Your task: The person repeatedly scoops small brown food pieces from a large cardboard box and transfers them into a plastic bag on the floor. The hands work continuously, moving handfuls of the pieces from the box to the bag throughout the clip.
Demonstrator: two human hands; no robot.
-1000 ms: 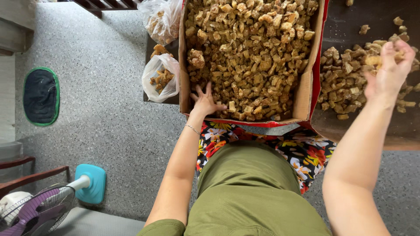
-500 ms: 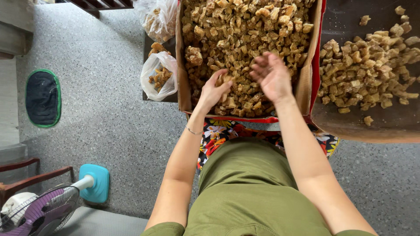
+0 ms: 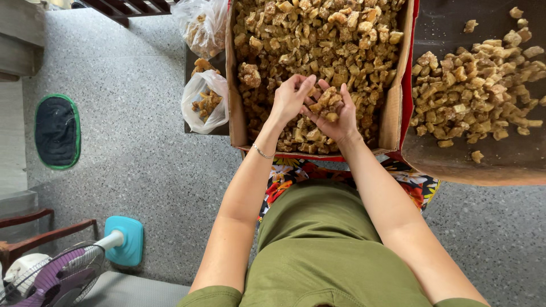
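A cardboard box (image 3: 391, 116) full of golden-brown crispy chunks (image 3: 318, 40) stands in front of me. Both hands are over its near part. My right hand (image 3: 335, 116) is cupped palm up with a small heap of chunks (image 3: 327, 102) in it. My left hand (image 3: 290, 96) sits just left of it, fingers touching the heap in the right palm. A thin bracelet circles the left wrist. To the right, a dark round tray (image 3: 455, 165) carries a spread pile of the same chunks (image 3: 478, 91).
Two clear plastic bags (image 3: 205, 99) with chunks lie left of the box on a dark board. On the speckled grey floor lie a dark mat with a green rim (image 3: 56, 132), a fan with a teal base (image 3: 122, 241) and wooden furniture legs (image 3: 34, 233).
My right hand came back from the tray on the right to the box and now holds a heap of chunks; my left hand moved up beside it and touches the heap.
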